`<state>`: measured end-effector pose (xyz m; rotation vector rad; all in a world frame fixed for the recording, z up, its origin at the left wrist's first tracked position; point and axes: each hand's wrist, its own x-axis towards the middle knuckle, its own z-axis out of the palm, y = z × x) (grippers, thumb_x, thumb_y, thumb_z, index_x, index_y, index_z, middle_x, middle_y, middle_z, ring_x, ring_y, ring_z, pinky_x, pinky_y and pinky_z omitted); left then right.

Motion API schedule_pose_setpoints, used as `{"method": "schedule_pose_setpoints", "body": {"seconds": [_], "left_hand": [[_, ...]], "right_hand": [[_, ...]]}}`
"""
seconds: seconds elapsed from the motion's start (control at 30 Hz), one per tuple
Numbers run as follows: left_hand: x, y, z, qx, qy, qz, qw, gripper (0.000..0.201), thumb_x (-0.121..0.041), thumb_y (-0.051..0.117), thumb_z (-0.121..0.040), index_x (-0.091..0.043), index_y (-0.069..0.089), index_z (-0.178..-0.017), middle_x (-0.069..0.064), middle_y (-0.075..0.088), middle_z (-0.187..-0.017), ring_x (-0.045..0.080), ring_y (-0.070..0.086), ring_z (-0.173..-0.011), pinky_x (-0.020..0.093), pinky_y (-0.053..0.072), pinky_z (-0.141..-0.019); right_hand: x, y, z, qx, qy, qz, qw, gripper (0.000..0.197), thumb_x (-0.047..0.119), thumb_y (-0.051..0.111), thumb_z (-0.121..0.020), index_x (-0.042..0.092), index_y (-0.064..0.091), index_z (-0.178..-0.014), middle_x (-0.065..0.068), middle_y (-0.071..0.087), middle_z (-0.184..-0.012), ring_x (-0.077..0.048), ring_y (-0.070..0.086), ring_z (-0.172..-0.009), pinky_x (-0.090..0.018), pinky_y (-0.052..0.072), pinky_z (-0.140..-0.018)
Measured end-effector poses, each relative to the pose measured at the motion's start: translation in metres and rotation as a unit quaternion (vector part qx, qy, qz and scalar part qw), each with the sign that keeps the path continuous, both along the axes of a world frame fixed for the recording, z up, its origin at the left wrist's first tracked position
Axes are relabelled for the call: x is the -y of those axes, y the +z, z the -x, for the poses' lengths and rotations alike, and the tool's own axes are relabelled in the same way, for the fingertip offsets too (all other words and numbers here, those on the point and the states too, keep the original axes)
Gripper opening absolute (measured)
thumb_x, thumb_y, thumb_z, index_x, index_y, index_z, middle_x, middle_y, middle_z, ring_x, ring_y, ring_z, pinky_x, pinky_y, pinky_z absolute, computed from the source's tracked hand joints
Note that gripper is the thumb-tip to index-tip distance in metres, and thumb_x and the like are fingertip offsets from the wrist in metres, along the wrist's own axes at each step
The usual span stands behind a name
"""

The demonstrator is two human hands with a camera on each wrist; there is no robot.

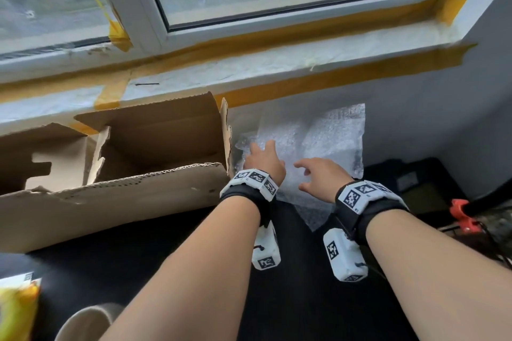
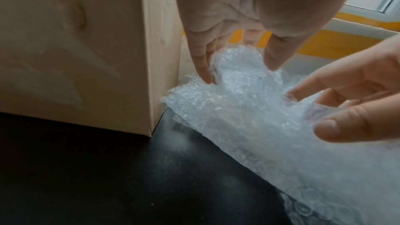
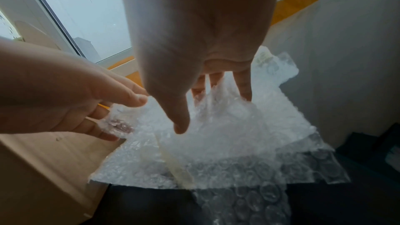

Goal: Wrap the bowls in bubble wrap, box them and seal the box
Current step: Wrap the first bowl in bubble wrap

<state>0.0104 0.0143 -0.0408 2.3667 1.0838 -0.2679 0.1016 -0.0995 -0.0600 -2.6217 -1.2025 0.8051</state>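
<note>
Beside the open box, crumpled translucent bubble wrap lies layered.

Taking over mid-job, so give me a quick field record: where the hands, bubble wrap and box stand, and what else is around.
left hand: pinches a raised fold of the bubble wrap near the box
right hand: fingers spread, touching the wrap
bubble wrap: loose sheets on the dark surface, right of the box, below the sill
cardboard box: open, flaps up; nothing seen in the part of its inside that shows
bowls: none in view
yellow tape: runs along the window frame and sill
</note>
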Motion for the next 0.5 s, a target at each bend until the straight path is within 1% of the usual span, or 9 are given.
{"method": "schedule_pose_setpoints", "body": {"seconds": [0.07, 0.1, 0.17, 0.23, 0.3, 0.37, 0.5], "left_hand": [[-0.001, 0.002, 0.002, 0.012, 0.002, 0.000, 1.000, 0.057, -0.030, 0.057, -0.094, -0.024, 0.032, -0.145, 0.013, 0.024, -0.149, 0.034, 0.040, -0.130, 0.041, 0.039, -0.102], [-0.001, 0.003, 0.003, 0.021, 0.004, 0.002, 1.000, 0.055, -0.026, 0.058, -0.093, -0.024, 0.035, -0.143, 0.013, 0.026, -0.147, 0.034, 0.043, -0.127, 0.039, 0.039, -0.102], [-0.001, 0.006, 0.002, 0.043, 0.014, 0.002, 0.999, 0.043, -0.017, 0.056, -0.093, -0.021, 0.045, -0.134, 0.011, 0.033, -0.140, 0.032, 0.050, -0.116, 0.036, 0.043, -0.097], [-0.001, 0.011, 0.001, 0.063, 0.023, -0.009, 0.998, 0.030, -0.010, 0.052, -0.093, -0.018, 0.050, -0.122, 0.011, 0.038, -0.131, 0.032, 0.054, -0.107, 0.034, 0.044, -0.089], [0.000, 0.017, 0.000, 0.079, 0.022, -0.018, 0.996, 0.021, -0.008, 0.048, -0.094, -0.014, 0.051, -0.114, 0.011, 0.041, -0.124, 0.032, 0.055, -0.101, 0.035, 0.044, -0.084], [0.000, 0.024, 0.000, 0.091, 0.017, -0.022, 0.995, 0.016, -0.006, 0.045, -0.094, -0.012, 0.051, -0.108, 0.011, 0.043, -0.119, 0.033, 0.055, -0.099, 0.036, 0.045, -0.081], [0.002, 0.034, 0.003, 0.088, 0.004, -0.032, 0.996, 0.017, -0.004, 0.044, -0.093, -0.011, 0.048, -0.108, 0.011, 0.042, -0.117, 0.032, 0.053, -0.098, 0.035, 0.043, -0.078]], "right_hand": [[-0.002, 0.001, 0.002, -0.012, -0.018, -0.012, 1.000, 0.052, 0.027, 0.068, -0.087, 0.026, 0.051, -0.136, 0.001, 0.061, -0.123, -0.018, 0.057, -0.112, -0.033, 0.046, -0.099], [-0.002, 0.001, 0.003, -0.015, -0.029, -0.018, 0.999, 0.049, 0.025, 0.069, -0.085, 0.026, 0.054, -0.132, 0.001, 0.062, -0.119, -0.017, 0.058, -0.109, -0.033, 0.047, -0.097], [0.001, 0.001, 0.004, -0.016, -0.040, -0.031, 0.999, 0.044, 0.023, 0.071, -0.082, 0.026, 0.059, -0.124, 0.002, 0.059, -0.116, -0.016, 0.057, -0.108, -0.032, 0.048, -0.094], [0.005, 0.002, 0.005, -0.007, -0.052, -0.043, 0.998, 0.041, 0.026, 0.074, -0.079, 0.028, 0.061, -0.118, 0.003, 0.053, -0.115, -0.016, 0.055, -0.111, -0.034, 0.049, -0.093], [0.009, 0.005, 0.006, 0.004, -0.063, -0.046, 0.997, 0.043, 0.033, 0.076, -0.077, 0.031, 0.060, -0.117, 0.004, 0.049, -0.116, -0.015, 0.053, -0.111, -0.037, 0.050, -0.092], [0.013, 0.010, 0.007, 0.003, -0.074, -0.045, 0.996, 0.047, 0.038, 0.077, -0.076, 0.032, 0.058, -0.119, 0.004, 0.048, -0.118, -0.016, 0.054, -0.109, -0.039, 0.050, -0.091], [0.020, 0.017, 0.008, 0.002, -0.086, -0.050, 0.995, 0.051, 0.042, 0.077, -0.075, 0.032, 0.057, -0.121, 0.004, 0.048, -0.121, -0.017, 0.055, -0.109, -0.040, 0.049, -0.093]]}}
